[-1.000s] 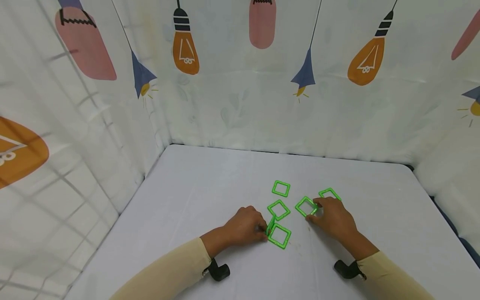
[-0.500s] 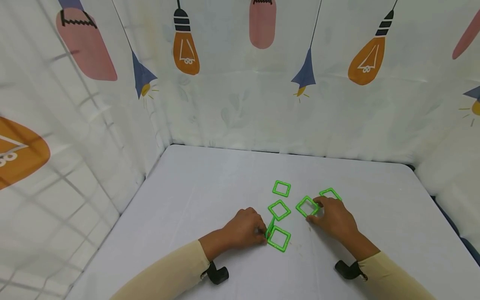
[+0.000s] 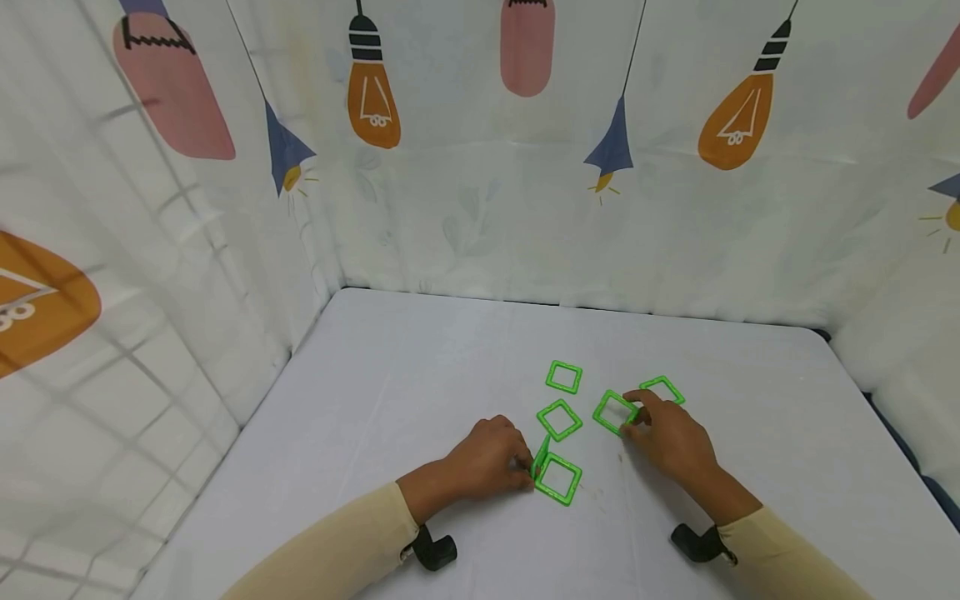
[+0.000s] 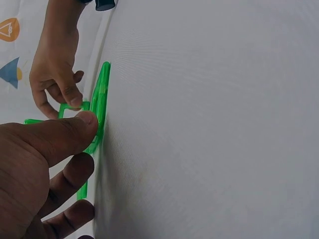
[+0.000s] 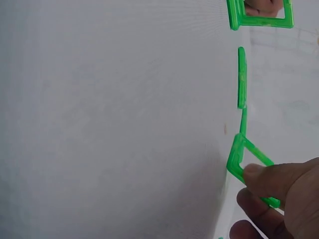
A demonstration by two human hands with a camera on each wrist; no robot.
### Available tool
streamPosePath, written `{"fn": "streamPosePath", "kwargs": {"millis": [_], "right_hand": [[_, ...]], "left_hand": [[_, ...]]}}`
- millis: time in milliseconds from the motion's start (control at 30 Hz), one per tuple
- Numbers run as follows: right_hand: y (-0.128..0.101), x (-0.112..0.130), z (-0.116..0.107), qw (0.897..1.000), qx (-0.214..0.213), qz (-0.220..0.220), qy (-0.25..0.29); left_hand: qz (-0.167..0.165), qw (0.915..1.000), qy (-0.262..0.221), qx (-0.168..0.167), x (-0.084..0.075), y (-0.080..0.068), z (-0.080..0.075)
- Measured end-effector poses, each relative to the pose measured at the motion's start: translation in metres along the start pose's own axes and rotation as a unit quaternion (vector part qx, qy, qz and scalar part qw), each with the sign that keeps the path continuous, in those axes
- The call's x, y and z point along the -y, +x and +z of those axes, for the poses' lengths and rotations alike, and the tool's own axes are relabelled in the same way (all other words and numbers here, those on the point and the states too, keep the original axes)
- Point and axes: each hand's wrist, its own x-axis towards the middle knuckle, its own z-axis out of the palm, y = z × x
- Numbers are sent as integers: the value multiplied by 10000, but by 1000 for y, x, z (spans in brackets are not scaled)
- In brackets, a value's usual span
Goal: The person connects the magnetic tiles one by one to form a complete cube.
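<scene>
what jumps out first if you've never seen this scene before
Bright green square frames lie scattered on the white table, vivid against it. The left hand pinches an upright frame that meets a flat frame at the near edge of the cluster, while the right hand pinches a tilted frame further right. Behind, a curtain printed with orange bulbs walls the table in.
</scene>
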Motion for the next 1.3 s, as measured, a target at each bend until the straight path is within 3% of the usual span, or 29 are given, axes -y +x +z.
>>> {"fn": "streamPosePath", "kwargs": {"millis": [400, 1300], "right_hand": [[-8, 2, -7, 9995, -268, -92, 133], [-24, 18, -14, 9948, -679, -723, -213]], "left_hand": [[-45, 9999, -86, 27, 1, 1, 0], [-18, 9999, -106, 3, 0, 1, -3]]}}
